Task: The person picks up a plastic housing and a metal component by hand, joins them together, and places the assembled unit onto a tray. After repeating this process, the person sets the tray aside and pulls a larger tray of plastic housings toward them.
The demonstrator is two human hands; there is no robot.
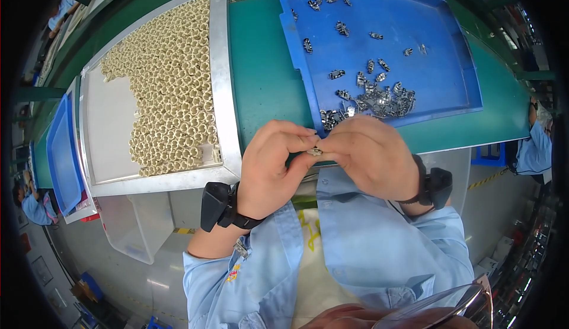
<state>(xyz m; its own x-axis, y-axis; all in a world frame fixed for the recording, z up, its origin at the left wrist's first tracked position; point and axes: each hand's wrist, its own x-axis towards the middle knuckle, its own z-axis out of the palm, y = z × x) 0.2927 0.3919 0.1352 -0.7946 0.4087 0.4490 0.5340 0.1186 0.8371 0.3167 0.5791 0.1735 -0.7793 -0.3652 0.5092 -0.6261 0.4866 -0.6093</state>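
Observation:
My left hand (275, 158) and my right hand (370, 154) meet in front of the blue tray, fingertips together. Pinched between them is a small metal part (315, 151) with cream-coloured bits; the fingers cover most of it. The blue plastic tray (391, 9) lies just beyond my right hand. Inside it are scattered shiny metal clips (385, 101), heaped thickest at the near edge. To my left, a metal-framed tray (222, 92) holds many small cream ring-shaped pieces (172, 86), packed close together.
A green tabletop (261, 50) carries both trays. Further left sits another blue tray (64, 151), with a clear plastic bin (136, 222) below table height. Co-workers in blue shirts (533, 148) are at the far right and far left.

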